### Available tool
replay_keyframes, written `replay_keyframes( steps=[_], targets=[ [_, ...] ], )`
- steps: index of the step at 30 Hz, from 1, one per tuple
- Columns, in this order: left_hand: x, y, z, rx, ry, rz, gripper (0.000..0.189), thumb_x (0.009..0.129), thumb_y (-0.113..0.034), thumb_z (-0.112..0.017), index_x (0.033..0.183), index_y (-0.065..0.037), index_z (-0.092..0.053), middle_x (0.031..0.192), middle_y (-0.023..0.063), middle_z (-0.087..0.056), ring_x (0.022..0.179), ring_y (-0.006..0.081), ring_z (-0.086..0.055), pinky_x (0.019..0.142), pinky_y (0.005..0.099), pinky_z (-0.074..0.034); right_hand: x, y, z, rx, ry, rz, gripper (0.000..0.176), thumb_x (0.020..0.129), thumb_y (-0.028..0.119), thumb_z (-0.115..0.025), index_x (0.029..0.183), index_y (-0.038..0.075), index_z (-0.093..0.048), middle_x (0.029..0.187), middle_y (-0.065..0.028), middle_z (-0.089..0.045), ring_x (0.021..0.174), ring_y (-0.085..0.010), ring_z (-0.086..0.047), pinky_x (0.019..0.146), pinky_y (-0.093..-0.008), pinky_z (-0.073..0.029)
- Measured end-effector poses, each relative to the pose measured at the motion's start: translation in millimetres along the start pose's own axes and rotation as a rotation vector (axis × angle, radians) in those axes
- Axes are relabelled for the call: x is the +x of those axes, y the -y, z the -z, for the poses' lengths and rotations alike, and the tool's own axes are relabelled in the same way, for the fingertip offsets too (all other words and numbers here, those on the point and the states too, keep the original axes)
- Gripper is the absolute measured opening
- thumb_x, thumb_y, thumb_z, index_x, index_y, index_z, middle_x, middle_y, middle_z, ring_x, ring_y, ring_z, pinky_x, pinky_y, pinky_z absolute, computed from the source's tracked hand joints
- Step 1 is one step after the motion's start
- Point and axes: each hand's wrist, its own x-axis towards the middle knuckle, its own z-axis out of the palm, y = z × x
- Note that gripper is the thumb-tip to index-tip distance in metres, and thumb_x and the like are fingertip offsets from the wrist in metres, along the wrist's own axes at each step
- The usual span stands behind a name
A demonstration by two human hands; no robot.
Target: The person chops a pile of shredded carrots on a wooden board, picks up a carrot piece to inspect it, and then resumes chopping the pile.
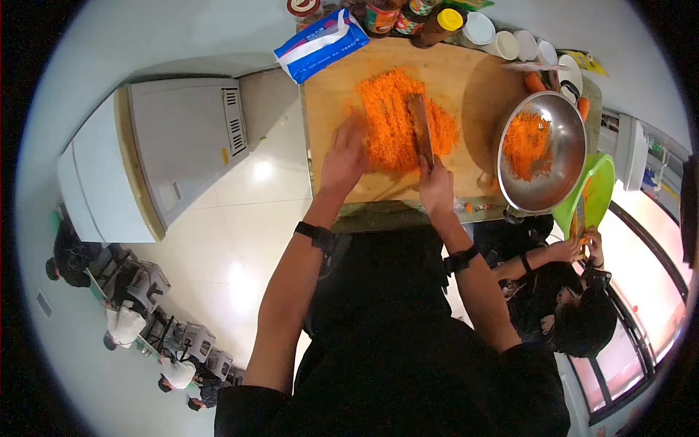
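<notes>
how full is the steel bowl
Partly full: a small heap of shredded carrot lies in the steel bowl, bare metal showing around it.

A steel bowl (547,183) sits at the right with a green basket (595,191) just beside it, above another person (575,320), while a blue tissue pack (320,44), jars (382,16) and white cups (502,44) line the far edge of the tabletop and a white cabinet (182,146) stands at the left.

orange shredded carrot (397,120) on a tan wooden cutting board (335,102); right of the board a silver bowl (557,171), beyond it a blue-and-white tissue pack (320,44).
</notes>
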Motion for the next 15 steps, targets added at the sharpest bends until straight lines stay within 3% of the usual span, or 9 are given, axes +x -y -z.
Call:
replay_keyframes(
  steps=[4, 7, 10, 15],
  targets=[
    [3, 5, -7, 0.029, -0.006, 0.008, 0.059, 0.083, -0.004, -0.063, 0.14, -0.008, -0.049, 0.15, 0.0166, -0.039, 0.134, 0.0425, -0.04, 0.108, 0.0467, -0.044, 7, -5, 7, 0.003, -0.04, 0.097, 0.036, 0.102, 0.032, -0.053, 0.108, -0.003, -0.06, 0.083, -0.0331, -0.063, 0.079, -0.0534, -0.061, 0.067, -0.0576, -0.046],
    [5, 2, -3, 0.044, 0.016, 0.039, 0.058, 0.084, -0.005, -0.063, 0.14, -0.008, -0.048, 0.15, 0.0165, -0.039, 0.133, 0.0427, -0.04, 0.107, 0.0471, -0.045, -18, 6, 39, -0.016, 0.071, 0.01, 0.036, 0.102, 0.032, -0.052, 0.106, -0.003, -0.059, 0.085, -0.0343, -0.063, 0.083, -0.0543, -0.059, 0.07, -0.0581, -0.046],
    [2, 3, -6, 0.05, -0.009, -0.003, 0.056, 0.085, -0.005, -0.062, 0.139, -0.008, -0.049, 0.149, 0.0165, -0.039, 0.132, 0.0424, -0.041, 0.106, 0.0474, -0.046, 4, -23, -8, 0.012, -0.032, 0.072, 0.036, 0.102, 0.031, -0.053, 0.105, -0.004, -0.059, 0.083, -0.0331, -0.064, 0.084, -0.054, -0.059, 0.07, -0.0583, -0.046],
    [3, 3, -7, 0.01, -0.02, 0.017, 0.05, 0.087, -0.006, -0.062, 0.136, -0.008, -0.052, 0.148, 0.0161, -0.04, 0.132, 0.0416, -0.042, 0.106, 0.0478, -0.045, 1, 3, 14, 0.059, -0.032, 0.008, 0.036, 0.102, 0.032, -0.052, 0.111, -0.003, -0.059, 0.084, -0.0319, -0.064, 0.085, -0.0524, -0.061, 0.07, -0.0577, -0.047]
  ],
)
